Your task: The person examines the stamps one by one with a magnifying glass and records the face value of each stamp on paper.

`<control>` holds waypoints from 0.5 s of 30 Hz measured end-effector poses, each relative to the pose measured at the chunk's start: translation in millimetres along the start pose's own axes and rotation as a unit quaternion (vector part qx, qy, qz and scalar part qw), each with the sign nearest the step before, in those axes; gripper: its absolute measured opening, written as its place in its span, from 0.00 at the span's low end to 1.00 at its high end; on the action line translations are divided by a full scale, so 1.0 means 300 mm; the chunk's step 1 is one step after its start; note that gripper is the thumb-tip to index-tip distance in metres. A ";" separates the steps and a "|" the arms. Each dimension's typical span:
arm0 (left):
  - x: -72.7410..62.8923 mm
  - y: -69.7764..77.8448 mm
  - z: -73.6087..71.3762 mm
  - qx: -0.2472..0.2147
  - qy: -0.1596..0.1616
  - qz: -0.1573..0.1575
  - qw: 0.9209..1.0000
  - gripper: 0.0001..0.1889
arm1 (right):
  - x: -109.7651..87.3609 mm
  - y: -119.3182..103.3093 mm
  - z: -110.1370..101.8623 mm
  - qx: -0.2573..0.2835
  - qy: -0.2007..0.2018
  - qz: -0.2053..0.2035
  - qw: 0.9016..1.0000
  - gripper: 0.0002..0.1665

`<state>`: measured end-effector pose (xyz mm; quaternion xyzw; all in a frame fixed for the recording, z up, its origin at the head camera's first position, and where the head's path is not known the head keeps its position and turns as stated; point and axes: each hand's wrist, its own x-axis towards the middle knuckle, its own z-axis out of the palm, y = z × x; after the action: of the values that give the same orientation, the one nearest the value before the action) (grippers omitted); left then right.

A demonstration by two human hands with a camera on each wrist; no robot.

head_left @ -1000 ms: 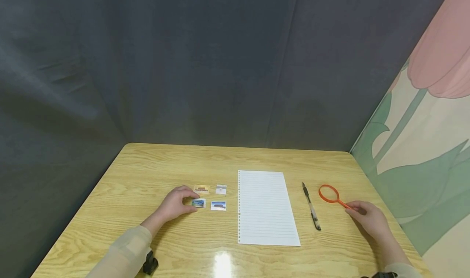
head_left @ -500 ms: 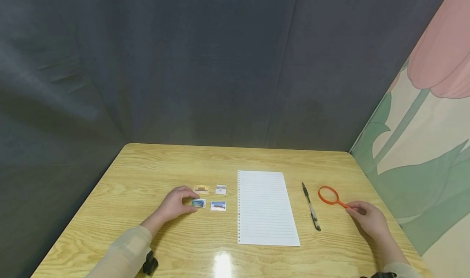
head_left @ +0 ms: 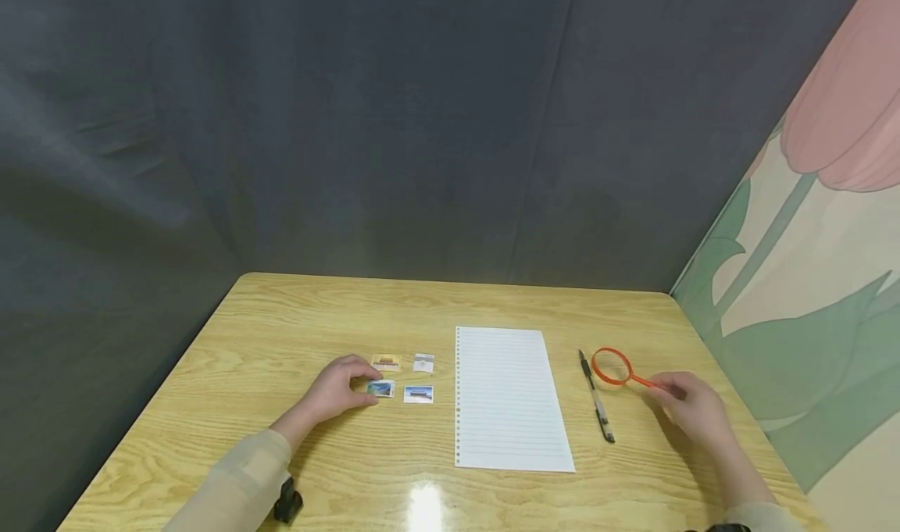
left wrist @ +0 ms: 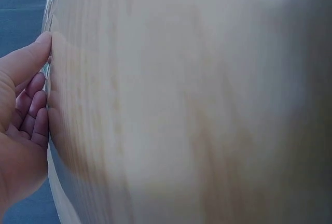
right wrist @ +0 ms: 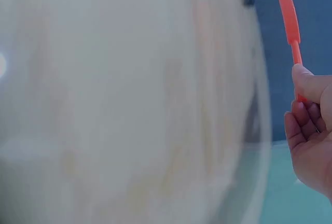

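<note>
My right hand [head_left: 692, 408] pinches the thin handle of an orange-red magnifying glass [head_left: 612, 383] between thumb and fingers. The right wrist view shows the magnifying glass [right wrist: 289, 16] edge-on, held above the table. My left hand [head_left: 341, 390] rests on the table at the left, thumb and forefinger spread at the edges of a blue-green landscape stamp [head_left: 381, 389]. Around that stamp lie a yellow stamp [head_left: 386, 362], a pale grey stamp [head_left: 423, 362] and a blue stamp with a building [head_left: 418, 394]. In the left wrist view, my left hand [left wrist: 26, 94] has its fingertips at the tabletop.
A lined, hole-punched sheet of paper [head_left: 512, 407] lies mid-table. Between it and my right hand is a black-and-clear pen [head_left: 597, 398]. The wooden table [head_left: 337, 313] ends at a dark curtain [head_left: 422, 126] behind; a flower-printed cloth [head_left: 808, 344] hangs along the right.
My right hand has moved left and slightly away from me, bringing the magnifying glass up beside the pen. My left hand and the stamps have stayed put.
</note>
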<state>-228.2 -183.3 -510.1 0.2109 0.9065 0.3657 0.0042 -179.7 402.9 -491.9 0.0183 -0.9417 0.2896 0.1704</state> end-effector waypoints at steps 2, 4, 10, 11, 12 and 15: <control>0.000 0.002 -0.001 0.000 0.000 -0.001 1.000 0.16 | 0.016 -0.044 0.010 0.008 0.010 -0.029 1.000 0.06; 0.000 0.003 -0.001 -0.001 -0.001 -0.002 1.000 0.16 | 0.030 -0.090 0.020 0.020 0.017 -0.056 0.998 0.06; 0.000 0.005 -0.002 0.000 -0.002 0.003 1.000 0.16 | 0.055 -0.218 0.085 0.046 0.013 -0.117 0.992 0.11; 0.000 0.005 -0.003 0.000 -0.002 0.005 1.000 0.16 | 0.056 -0.239 0.101 0.050 0.010 -0.121 0.991 0.12; -0.001 0.005 -0.003 0.000 -0.002 0.005 1.000 0.16 | 0.055 -0.260 0.117 0.056 0.006 -0.124 0.991 0.12; -0.002 0.005 -0.004 0.001 -0.002 0.004 1.000 0.16 | 0.054 -0.318 0.174 0.078 -0.013 -0.127 0.989 0.13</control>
<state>-227.4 -183.4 -508.3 0.2154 0.9058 0.3648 0.0042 -198.4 295.9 -475.6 0.1551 -0.9084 0.3375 0.1919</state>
